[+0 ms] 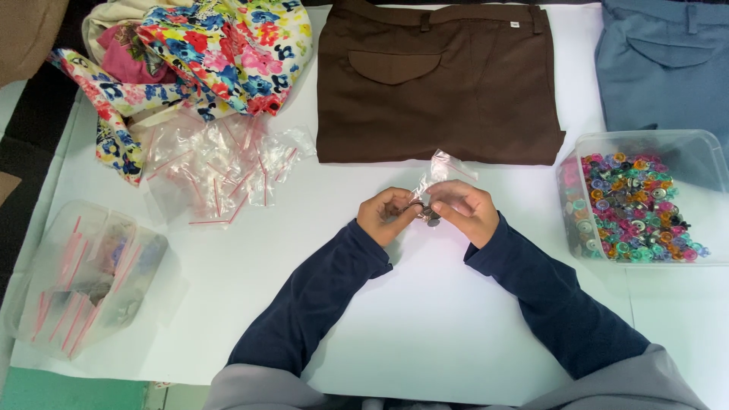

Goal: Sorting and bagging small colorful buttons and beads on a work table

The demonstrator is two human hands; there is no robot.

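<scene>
Left hand [387,215] and right hand [465,209] close together above the white table [425,326], fingers of both pinching a small clear zip bag [439,168] with a few small metal buttons at its mouth. Just beyond, folded brown trousers [437,80]. At right a clear tub of coloured buttons [645,199]; at left a heap of empty zip bags [220,171].

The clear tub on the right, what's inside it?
The clear tub holds a heap of small colourful round buttons or snaps, pink, green, orange and silver. Only the top layer shows; whatever lies beneath is covered.
</scene>
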